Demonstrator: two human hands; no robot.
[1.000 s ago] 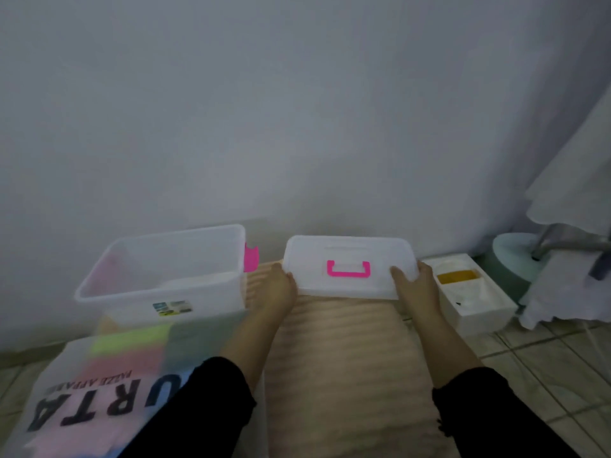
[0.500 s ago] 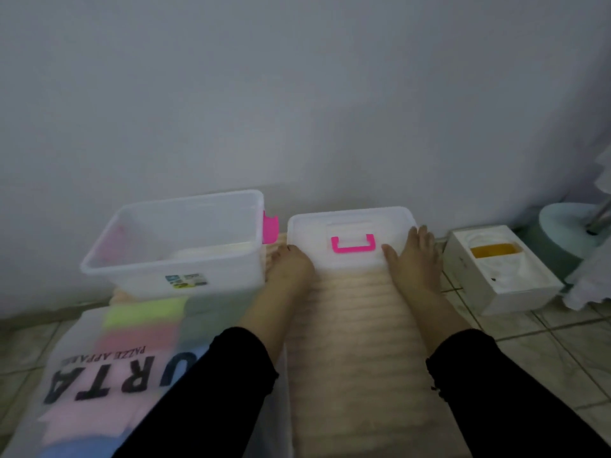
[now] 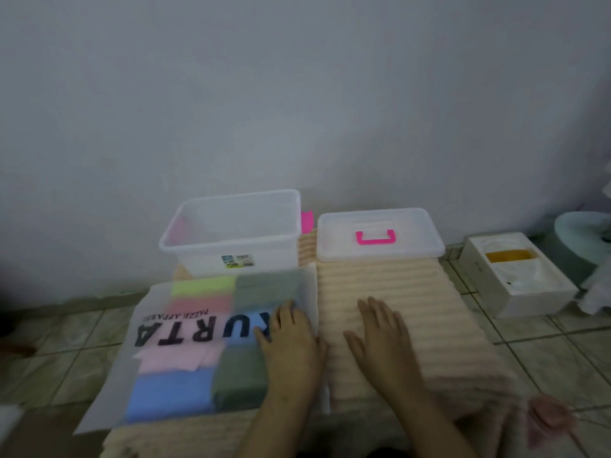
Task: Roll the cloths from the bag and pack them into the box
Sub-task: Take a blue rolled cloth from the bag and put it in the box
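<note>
— Fingers [image 3: 287, 312] of the left hand [image 3: 291, 345] lie loosely together, flat on the right edge of the bag [image 3: 198, 342], palm down, pinching nothing.

— And the right hand [image 3: 380, 338]?

— Its fingers are slightly spread, thumb out toward the left hand, resting flat on the ribbed beige mat [image 3: 413, 309]. It grips nothing either.

— Where are the cloths [image 3: 172, 391]?

— Inside the frosted bag, just left of the left fingertips and partly under them: green, pink, blue and grey-green folded pieces showing through the plastic, with black lettering across the middle.

— And the box [image 3: 231, 239]?

— Beyond the left fingertips, past the bag's far edge, near the wall. It is clear, open at the top, and I see no cloth in it. Its lid [image 3: 380, 236], with a pink handle [image 3: 375, 238], lies flat well beyond the right fingertips, at the far end of the mat.

— Anything else?

— A small white carton [image 3: 515, 276] stands on the floor tiles [image 3: 545, 358], off to the right of the right hand, well apart from it.
</note>
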